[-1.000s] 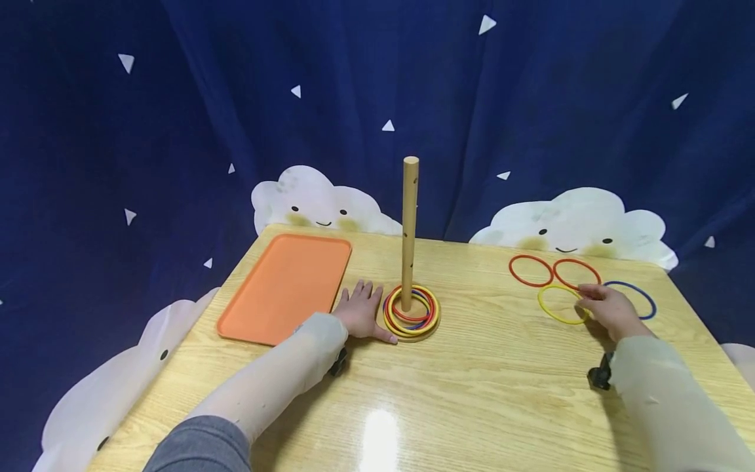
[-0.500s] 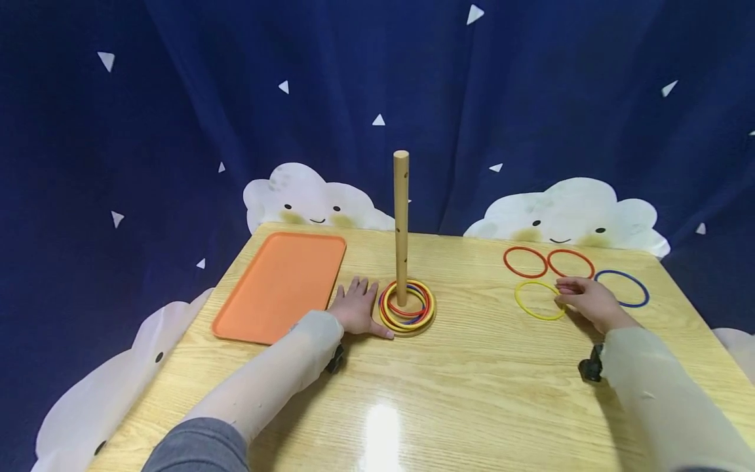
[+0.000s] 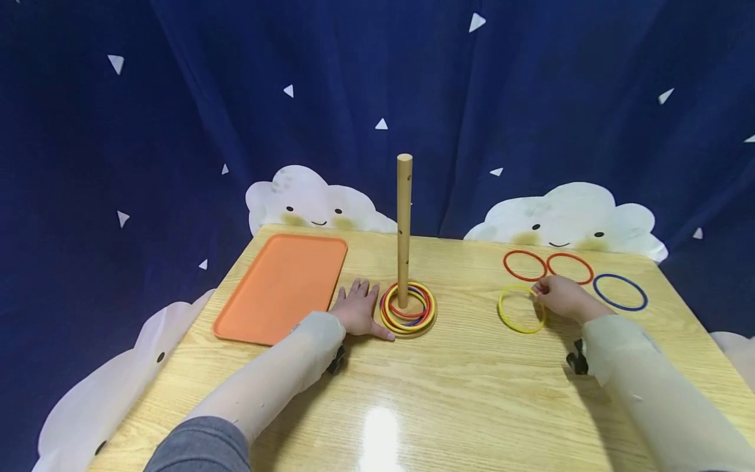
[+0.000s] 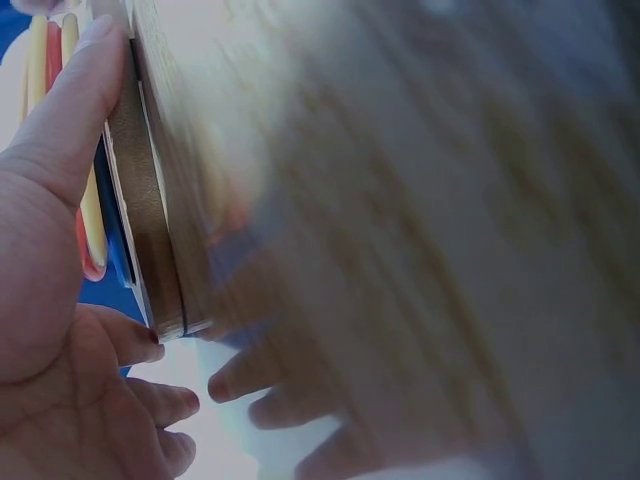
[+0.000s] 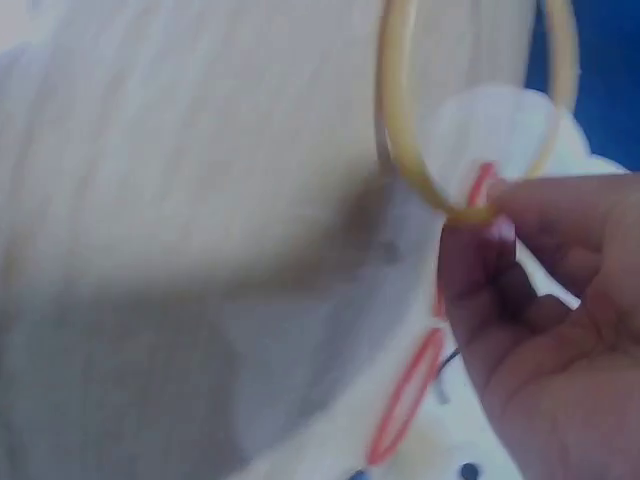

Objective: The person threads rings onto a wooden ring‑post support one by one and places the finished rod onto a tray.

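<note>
My right hand (image 3: 563, 297) pinches a yellow ring (image 3: 502, 313) between thumb and fingers at its right edge; the right wrist view shows the yellow ring (image 5: 398, 110) raised in the fingertips. With fingers spread, my left hand (image 3: 356, 311) rests at the left side of the round wooden base of an upright wooden peg (image 3: 404, 229). Its thumb lies along the front of the base. Several red, yellow and blue rings (image 3: 433, 308) encircle the peg's foot. In the left wrist view the thumb (image 4: 70, 115) lies beside the base's edge (image 4: 150, 220).
Two red rings (image 3: 506, 264) and a blue ring (image 3: 645, 298) lie flat at the back right of the wooden table (image 3: 472, 393). An orange tray (image 3: 283, 285) lies at the left. Behind the table hangs a dark blue curtain (image 3: 330, 59) with clouds and triangles.
My right hand has moved left, bringing the yellow ring away from the red and blue rings and lifting its edge. The left hand stays at the peg's base. The head view shifted slightly.
</note>
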The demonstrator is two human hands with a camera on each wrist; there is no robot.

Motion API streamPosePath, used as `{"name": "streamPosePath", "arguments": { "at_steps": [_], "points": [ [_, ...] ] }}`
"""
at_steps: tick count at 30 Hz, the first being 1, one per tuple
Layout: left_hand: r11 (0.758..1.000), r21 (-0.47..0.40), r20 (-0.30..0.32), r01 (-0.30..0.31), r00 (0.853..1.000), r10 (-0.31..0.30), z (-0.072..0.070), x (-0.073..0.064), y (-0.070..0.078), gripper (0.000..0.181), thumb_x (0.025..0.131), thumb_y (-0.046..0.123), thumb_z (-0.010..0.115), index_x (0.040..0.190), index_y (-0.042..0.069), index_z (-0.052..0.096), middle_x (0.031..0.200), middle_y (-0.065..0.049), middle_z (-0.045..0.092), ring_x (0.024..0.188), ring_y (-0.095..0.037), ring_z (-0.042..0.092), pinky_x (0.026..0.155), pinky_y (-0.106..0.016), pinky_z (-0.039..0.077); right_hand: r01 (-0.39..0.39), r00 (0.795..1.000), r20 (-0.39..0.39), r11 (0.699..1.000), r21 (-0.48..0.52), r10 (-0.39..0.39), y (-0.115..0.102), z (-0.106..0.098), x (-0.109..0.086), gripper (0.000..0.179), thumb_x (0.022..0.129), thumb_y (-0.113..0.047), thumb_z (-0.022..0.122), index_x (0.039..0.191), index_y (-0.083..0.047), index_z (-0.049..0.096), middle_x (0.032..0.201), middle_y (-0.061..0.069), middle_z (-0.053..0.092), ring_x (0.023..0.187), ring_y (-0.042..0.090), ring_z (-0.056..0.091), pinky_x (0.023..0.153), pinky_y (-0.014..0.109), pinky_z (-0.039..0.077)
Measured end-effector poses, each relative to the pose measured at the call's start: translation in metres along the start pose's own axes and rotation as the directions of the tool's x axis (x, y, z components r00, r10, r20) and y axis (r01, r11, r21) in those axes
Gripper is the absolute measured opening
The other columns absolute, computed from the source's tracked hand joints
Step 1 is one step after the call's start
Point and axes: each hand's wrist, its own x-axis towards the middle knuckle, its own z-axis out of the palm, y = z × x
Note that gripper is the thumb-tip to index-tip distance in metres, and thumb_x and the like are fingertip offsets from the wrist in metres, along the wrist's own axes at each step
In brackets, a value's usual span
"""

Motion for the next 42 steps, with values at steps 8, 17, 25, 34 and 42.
{"name": "streamPosePath", "arguments": {
  "at_steps": [8,17,25,34,42],
  "points": [
    [1.0,-0.004,-0.007,-0.012,1.0,0.012,-0.005,-0.007,0.003,0.126,0.074,0.074,0.079,0.165,0.006,0.023,0.169,-0.02,0.018,0.157,-0.038,0.008,0.122,-0.061,0.011,0.079,0.99,0.088,0.953,0.293,-0.109,-0.066,-0.032,0.0,0.017,0.101,-0.002,0.061,0.111,0.011,0.061,0.097,0.01,0.063,0.087,0.016,0.059,0.074,0.028,0.057],
    [1.0,-0.016,-0.007,-0.007,1.0,0.007,-0.006,-0.009,0.005,0.124,0.076,0.073,0.078,0.165,0.007,0.023,0.169,-0.02,0.019,0.157,-0.038,0.008,0.122,-0.06,0.01,0.254,0.942,-0.061,0.585,0.77,-0.329,-0.151,-0.108,-0.009,0.022,0.102,0.009,0.056,0.112,-0.007,0.067,0.094,0.006,0.065,0.085,0.014,0.066,0.079,0.034,0.061],
    [0.999,-0.032,0.0,-0.004,1.0,0.004,-0.006,-0.01,0.004,0.125,0.075,0.073,0.079,0.166,0.008,0.022,0.17,-0.019,0.017,0.157,-0.037,0.007,0.123,-0.06,0.009,0.262,0.856,-0.195,0.076,0.962,-0.479,-0.21,-0.144,-0.01,0.021,0.102,0.013,0.051,0.114,0.004,0.067,0.095,0.016,0.07,0.082,0.024,0.073,0.077,0.034,0.061],
    [1.0,-0.001,-0.008,0.002,1.0,-0.002,0.001,-0.001,0.002,0.128,0.073,0.076,0.078,0.166,0.009,0.022,0.17,-0.017,0.018,0.157,-0.037,0.007,0.123,-0.06,0.01,0.204,0.944,-0.168,0.101,0.974,-0.285,-0.251,-0.125,0.014,0.016,0.097,0.008,0.066,0.109,-0.002,0.067,0.088,0.011,0.068,0.073,0.019,0.069,0.072,0.029,0.06],
    [1.0,-0.011,-0.001,-0.001,1.0,0.001,0.002,0.001,0.004,0.127,0.074,0.076,0.078,0.166,0.01,0.021,0.17,-0.017,0.016,0.157,-0.036,0.005,0.123,-0.06,0.009,0.144,0.987,-0.115,0.285,0.948,-0.115,-0.252,-0.099,0.034,0.023,0.103,0.002,0.057,0.127,0.0,0.056,0.09,0.007,0.063,0.073,0.013,0.066,0.072,0.024,0.059]
  ]
}}
